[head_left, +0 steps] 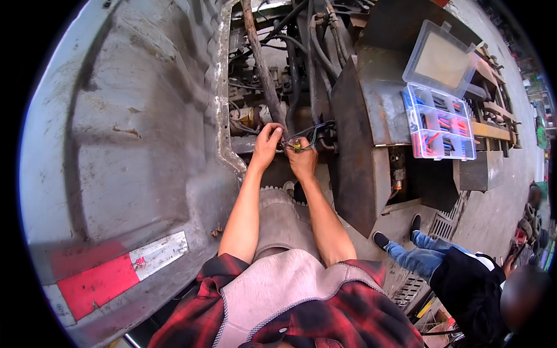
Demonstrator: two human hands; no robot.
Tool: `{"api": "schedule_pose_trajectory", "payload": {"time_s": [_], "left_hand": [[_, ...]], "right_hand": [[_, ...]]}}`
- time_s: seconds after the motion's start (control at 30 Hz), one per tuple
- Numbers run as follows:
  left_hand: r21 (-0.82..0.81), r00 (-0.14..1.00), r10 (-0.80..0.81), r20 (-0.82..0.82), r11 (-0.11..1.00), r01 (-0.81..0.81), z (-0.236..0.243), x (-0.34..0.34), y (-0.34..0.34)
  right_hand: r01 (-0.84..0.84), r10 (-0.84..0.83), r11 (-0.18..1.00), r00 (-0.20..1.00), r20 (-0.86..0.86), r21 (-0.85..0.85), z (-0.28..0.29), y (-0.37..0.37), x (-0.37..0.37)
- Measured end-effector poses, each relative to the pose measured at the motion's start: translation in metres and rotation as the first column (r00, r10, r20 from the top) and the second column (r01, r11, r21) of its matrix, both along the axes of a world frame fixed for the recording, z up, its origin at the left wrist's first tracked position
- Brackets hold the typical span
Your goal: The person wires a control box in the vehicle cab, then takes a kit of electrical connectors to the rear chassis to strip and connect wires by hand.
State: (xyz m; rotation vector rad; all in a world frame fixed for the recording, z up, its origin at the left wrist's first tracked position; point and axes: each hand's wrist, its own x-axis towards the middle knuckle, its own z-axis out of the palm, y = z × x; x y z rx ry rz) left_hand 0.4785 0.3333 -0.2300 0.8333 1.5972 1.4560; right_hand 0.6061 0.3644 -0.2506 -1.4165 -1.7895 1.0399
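Observation:
Thin coloured wires [299, 146], yellow and green among them, are gripped in the fingers of my right hand [303, 162]. A dark cable [322, 124] leads from them toward the right. Close on the left, my left hand [264, 149] is closed in a pinch beside the wire ends; what lies between its fingertips is too small to make out. Just beyond both hands, a long brown wooden pole [264, 69] slants down through the machinery, its lower end near my fingers.
A dented grey vehicle panel [145, 127] stands at left. Hoses [316, 46] run ahead. On a rusty metal box [383, 87] at right, an open clear compartment case [441, 120] holds red, blue and black tube pieces. Tools [493, 110] lie beyond. Another person [464, 278] is at lower right.

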Motion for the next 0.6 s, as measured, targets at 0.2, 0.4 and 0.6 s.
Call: {"api": "schedule_pose_trajectory", "payload": {"time_s": [0.2,0.4,0.6], "left_hand": [[-0.028,0.991,0.050,0.124,0.998,-0.047,-0.008,-0.002,0.003],[-0.047,0.974,0.070,0.217,0.997,-0.061,-0.013,-0.006,0.004],[-0.052,0.971,0.053,0.234,0.998,-0.042,-0.017,-0.008,0.002]], "right_hand": [[0.036,-0.036,0.998,0.999,-0.001,0.060,-0.007,0.002,-0.004],[0.037,-0.024,0.986,0.996,-0.086,0.161,-0.014,0.003,-0.007],[-0.039,0.047,0.988,0.998,-0.045,0.152,-0.015,0.008,-0.003]]}}
